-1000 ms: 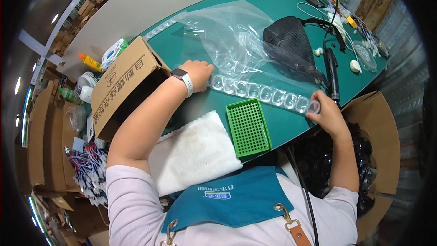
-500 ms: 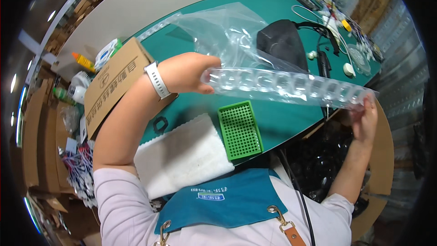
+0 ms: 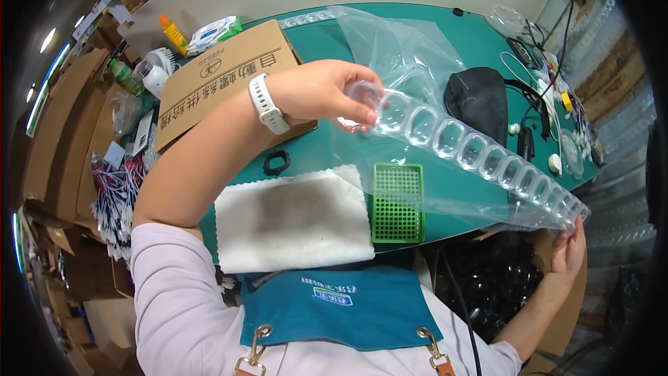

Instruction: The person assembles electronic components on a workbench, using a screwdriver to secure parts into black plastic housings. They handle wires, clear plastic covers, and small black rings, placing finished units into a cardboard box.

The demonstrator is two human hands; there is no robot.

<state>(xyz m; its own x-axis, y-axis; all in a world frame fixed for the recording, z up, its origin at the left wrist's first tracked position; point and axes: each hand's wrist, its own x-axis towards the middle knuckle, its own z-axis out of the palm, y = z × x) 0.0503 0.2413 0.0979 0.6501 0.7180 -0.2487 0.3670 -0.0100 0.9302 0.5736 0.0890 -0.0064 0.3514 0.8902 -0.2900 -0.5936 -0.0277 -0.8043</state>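
Observation:
A long clear plastic blister tray [image 3: 473, 150], with a row of rounded pockets, stretches between my two hands above the table. My left hand [image 3: 334, 94] is closed on its upper left end, thumb in front. At the lower right end, the fingers of my right hand [image 3: 569, 251] pinch the tray's tip, beyond the table's front edge. Thin clear film [image 3: 459, 202] hangs below the tray, and the green perforated basket [image 3: 398, 202] shows through it. Whether this film is a bag around the tray, I cannot tell.
A white cloth [image 3: 296, 219] lies left of the basket, with a black ring-shaped part [image 3: 277, 162] behind it. Further left is a cardboard box [image 3: 229, 76]. A clear bag [image 3: 396, 42], a dark pouch [image 3: 476, 101] and cables stand behind. Below right, a carton [image 3: 563, 313] holds dark glossy parts.
The tray has gone from nearly level to a steep slant, its right end lower with my right hand. More clear film now hangs under it. My view has shifted too.

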